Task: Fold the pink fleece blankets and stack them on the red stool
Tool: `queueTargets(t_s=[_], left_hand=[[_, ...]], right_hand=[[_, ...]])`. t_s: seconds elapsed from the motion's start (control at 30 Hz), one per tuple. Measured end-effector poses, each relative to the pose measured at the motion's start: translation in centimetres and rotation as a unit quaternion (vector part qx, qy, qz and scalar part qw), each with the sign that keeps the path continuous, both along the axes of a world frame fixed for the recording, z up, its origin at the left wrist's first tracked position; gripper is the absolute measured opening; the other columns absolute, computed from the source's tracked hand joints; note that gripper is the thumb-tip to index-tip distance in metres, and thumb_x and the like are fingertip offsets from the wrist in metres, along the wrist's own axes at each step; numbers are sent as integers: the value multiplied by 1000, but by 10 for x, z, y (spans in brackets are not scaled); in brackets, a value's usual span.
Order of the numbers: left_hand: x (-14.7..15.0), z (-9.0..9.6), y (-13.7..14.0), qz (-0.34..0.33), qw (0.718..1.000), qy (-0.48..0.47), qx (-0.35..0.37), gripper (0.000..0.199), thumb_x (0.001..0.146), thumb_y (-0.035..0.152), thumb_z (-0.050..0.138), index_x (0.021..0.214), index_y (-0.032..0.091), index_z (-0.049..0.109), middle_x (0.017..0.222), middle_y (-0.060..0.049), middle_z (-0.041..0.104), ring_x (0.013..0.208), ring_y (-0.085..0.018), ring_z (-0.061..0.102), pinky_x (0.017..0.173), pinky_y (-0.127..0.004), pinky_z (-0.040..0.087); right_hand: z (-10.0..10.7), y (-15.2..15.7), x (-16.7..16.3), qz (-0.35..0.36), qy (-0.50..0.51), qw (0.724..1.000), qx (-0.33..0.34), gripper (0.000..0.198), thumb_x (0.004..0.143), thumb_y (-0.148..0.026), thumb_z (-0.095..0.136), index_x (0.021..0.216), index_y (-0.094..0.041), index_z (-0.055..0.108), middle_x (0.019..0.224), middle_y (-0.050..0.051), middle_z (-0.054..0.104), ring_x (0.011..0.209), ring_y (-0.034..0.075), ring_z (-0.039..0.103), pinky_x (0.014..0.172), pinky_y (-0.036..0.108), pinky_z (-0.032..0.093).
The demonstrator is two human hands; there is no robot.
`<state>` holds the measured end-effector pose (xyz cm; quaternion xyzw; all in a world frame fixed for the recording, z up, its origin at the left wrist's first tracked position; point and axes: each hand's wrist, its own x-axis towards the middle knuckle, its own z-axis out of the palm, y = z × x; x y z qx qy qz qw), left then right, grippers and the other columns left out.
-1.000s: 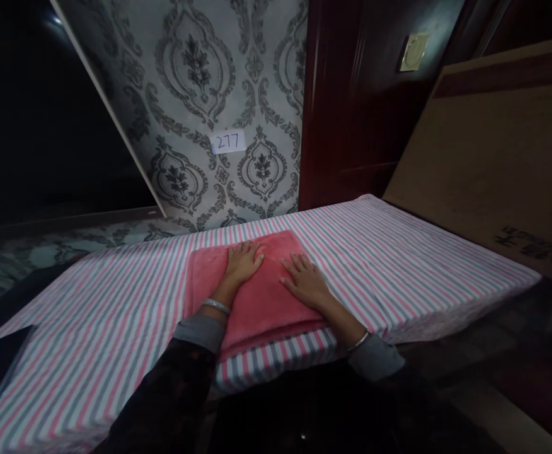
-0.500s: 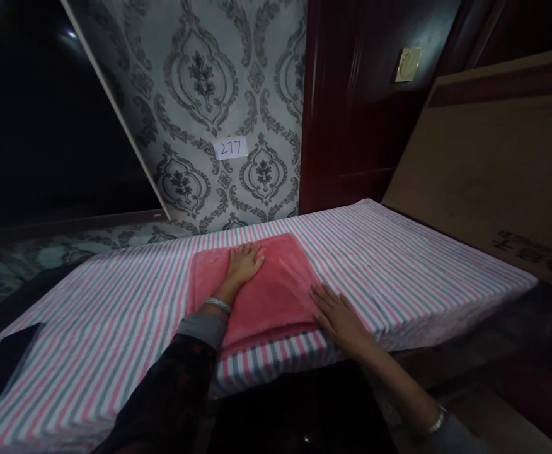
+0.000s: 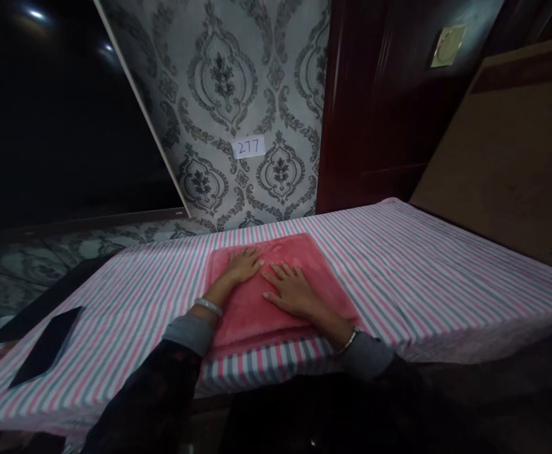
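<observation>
A folded pink plush cloth (image 3: 257, 312) lies flat on a table draped with a striped tablecloth (image 3: 380, 265), close to its front edge. My left hand (image 3: 244, 265) rests palm down on the cloth's upper left part, fingers spread. Beside it, my right hand (image 3: 292, 290) lies palm down near the middle of the cloth, its fingers also apart. Neither hand grips anything. Along the cloth's front side a folded layer shows.
A flat dark object (image 3: 49, 347) lies on the table's left part. A large dark screen (image 3: 68, 120) hangs at the left. At the right leans a big cardboard box (image 3: 517, 151). A paper marked 277 (image 3: 249, 147) is on the patterned wall behind.
My right hand has moved left from the cloth's right edge onto its middle. The left hand stays on the cloth's upper left. The whole view has shifted slightly.
</observation>
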<state>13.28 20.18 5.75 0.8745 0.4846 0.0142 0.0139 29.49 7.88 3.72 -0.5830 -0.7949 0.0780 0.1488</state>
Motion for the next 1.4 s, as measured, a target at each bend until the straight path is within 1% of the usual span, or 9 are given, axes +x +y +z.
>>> queueTargets(t_s=[0.17,0.5,0.67,0.77,0.9,1.07,1.17,1.23,1.4], left_hand=[[-2,-26,-7,5,999,3,40,54,101,43,31,153,29,38,163,-7,31,150,-32,26,119,-66,16],[-3,-30,-1,-1,999,-13,43,55,102,46,31,154,31,36,163,-5,32,150,-33,26,119,-65,16],[-2,-32,0,1,999,-18,36,56,101,46,30,155,30,34,164,-6,29,150,-34,25,119,-66,14],[-4,-26,3,-3,1000,-28,7,57,101,47,30,156,31,31,165,-5,27,151,-32,24,120,-64,13],[-20,-13,13,-20,998,-39,-37,56,101,47,31,154,30,35,164,-5,29,152,-26,24,122,-56,16],[-57,-4,26,38,999,-29,-21,54,100,42,37,151,26,41,161,-9,36,150,-29,28,121,-60,17],[-73,-14,25,72,997,-29,-4,53,102,39,31,152,26,38,162,-8,34,151,-31,26,117,-62,26],[-78,-26,23,75,996,-36,18,53,102,37,28,153,24,36,163,-7,32,152,-28,22,119,-56,28],[-81,-50,25,33,995,-64,74,53,103,33,28,150,16,43,159,-8,39,151,-24,25,126,-42,19]], right_hand=[[-25,-5,3,4,0,1000,5,58,103,-55,37,154,-27,40,164,8,26,152,32,16,121,57,12],[-45,-79,10,-3,22,999,43,52,100,-44,48,150,-31,46,158,3,38,148,29,28,119,52,23],[-60,-112,10,-18,39,994,96,51,94,-30,54,145,-25,52,150,8,50,141,31,37,117,55,30],[-58,-121,10,-10,70,989,131,43,94,-24,50,135,-24,61,136,12,60,129,31,49,110,55,39],[-28,-105,-3,37,99,985,137,35,97,-27,47,128,-25,64,126,12,63,120,29,55,105,51,45],[11,-41,-50,61,30,995,76,58,98,-42,54,150,-19,45,157,15,39,145,34,32,118,53,27],[8,-5,-74,55,15,998,38,68,98,-52,51,155,-19,36,163,14,25,151,34,18,121,55,18],[-3,8,-82,64,10,998,23,71,99,-57,46,156,-17,35,164,15,23,151,34,17,121,56,16],[-22,7,-79,83,3,997,4,64,102,-58,39,155,-22,38,165,13,21,152,33,14,121,56,12]])
